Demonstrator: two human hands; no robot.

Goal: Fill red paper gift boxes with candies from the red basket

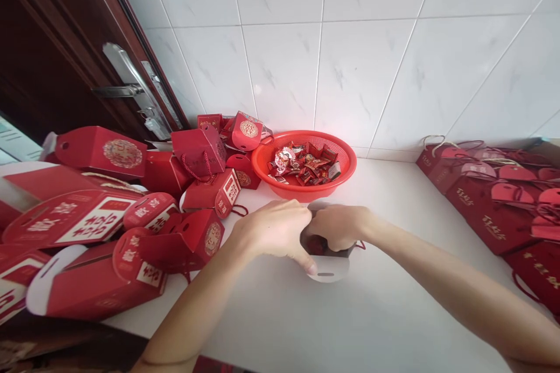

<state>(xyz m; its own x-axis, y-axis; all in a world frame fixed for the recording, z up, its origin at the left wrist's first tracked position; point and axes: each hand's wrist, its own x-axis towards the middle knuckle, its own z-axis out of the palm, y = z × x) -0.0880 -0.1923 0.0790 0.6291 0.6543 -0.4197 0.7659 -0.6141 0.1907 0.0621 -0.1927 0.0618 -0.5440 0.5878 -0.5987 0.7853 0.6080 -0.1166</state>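
Note:
In the middle of the white table stands a small box (331,268) with its top open and its pale inner flap folded toward me. My left hand (280,228) grips the box's left side, thumb on the near flap. The fingers of my right hand (339,226) reach down into the opening, and their tips are hidden inside. Whether they hold anything cannot be seen. Just behind the box, a red plastic basket (301,189) holds several wrapped sweets (310,163). A bit of red cord shows at the box's right side.
Several red gift boxes (105,280) are piled on the left. More red boxes (475,215) with cord handles stand in rows at the right. A tiled wall (280,70) rises behind, and a dark door (56,41) with a metal handle is at the back left.

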